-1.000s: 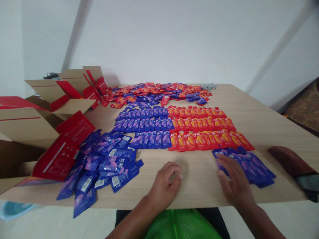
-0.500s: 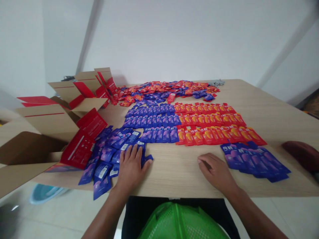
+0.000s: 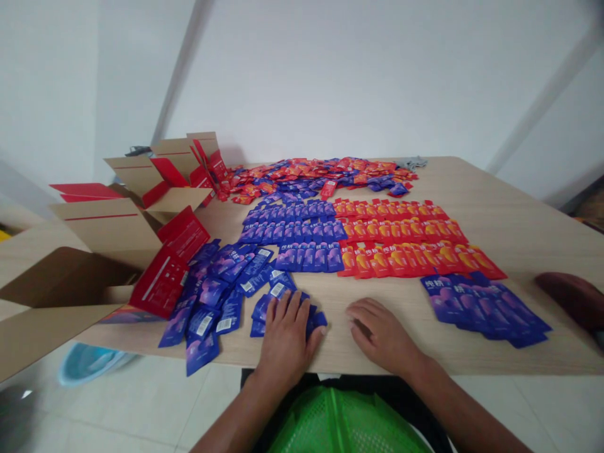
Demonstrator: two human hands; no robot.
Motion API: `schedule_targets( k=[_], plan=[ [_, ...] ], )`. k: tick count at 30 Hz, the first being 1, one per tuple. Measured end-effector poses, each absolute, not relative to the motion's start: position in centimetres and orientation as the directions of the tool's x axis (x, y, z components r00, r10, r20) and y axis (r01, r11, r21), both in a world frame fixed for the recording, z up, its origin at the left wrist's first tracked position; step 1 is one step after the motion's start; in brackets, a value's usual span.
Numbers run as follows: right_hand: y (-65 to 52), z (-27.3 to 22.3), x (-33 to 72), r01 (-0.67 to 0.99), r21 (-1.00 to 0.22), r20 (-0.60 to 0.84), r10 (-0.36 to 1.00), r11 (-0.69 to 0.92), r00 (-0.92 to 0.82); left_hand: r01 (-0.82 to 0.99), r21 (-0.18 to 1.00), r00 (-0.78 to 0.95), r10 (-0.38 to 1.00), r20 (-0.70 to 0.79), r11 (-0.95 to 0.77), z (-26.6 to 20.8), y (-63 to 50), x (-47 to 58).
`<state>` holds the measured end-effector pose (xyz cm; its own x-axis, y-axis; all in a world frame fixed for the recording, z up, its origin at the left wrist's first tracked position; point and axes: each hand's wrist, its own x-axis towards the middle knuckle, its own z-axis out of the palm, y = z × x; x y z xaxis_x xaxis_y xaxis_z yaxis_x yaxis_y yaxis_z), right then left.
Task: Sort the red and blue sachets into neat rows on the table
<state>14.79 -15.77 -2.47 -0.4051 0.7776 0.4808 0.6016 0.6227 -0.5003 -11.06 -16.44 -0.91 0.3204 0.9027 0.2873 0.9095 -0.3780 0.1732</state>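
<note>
My left hand (image 3: 286,333) lies palm down with its fingers stretched over several blue-purple pouches (image 3: 317,319) on the table, pressing on them. Left of it spreads a loose pile of the same blue pouches (image 3: 207,292), some with white barcode labels facing up. My right hand (image 3: 384,333) rests on the table a short way to the right, fingers curled in, with no pouch visible in it. Beyond both hands lie overlapping rows of blue pouches (image 3: 309,257) and, to their right, rows of red-orange pouches (image 3: 401,258). A fanned stack of blue pouches (image 3: 486,308) lies right of my right hand.
Open cardboard cartons (image 3: 108,226) with red flaps stand along the left of the table (image 3: 519,239). A mixed heap of red and blue pouches (image 3: 321,171) lies at the back. A dark red object (image 3: 566,299) sits at the right edge. A blue basin (image 3: 92,363) is on the floor.
My left hand has slid to the right, dragging a few blue pouches away from the loose pile. My right hand has moved left, closer to it.
</note>
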Motion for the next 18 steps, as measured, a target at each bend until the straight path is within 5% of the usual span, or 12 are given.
schedule_targets(
  k=[10,18],
  plan=[
    [-14.4,-3.1,12.5,0.631,-0.526,0.421,0.819,0.57,-0.389,0.766,0.438,0.28,0.857,0.432,-0.471,-1.9,-15.0,-8.5],
    [-14.1,-2.7,12.4,0.645,-0.507,0.412,0.819,0.571,-0.4,0.865,0.348,0.286,0.924,0.252,-0.363,0.2,-9.3,-14.2]
  ],
)
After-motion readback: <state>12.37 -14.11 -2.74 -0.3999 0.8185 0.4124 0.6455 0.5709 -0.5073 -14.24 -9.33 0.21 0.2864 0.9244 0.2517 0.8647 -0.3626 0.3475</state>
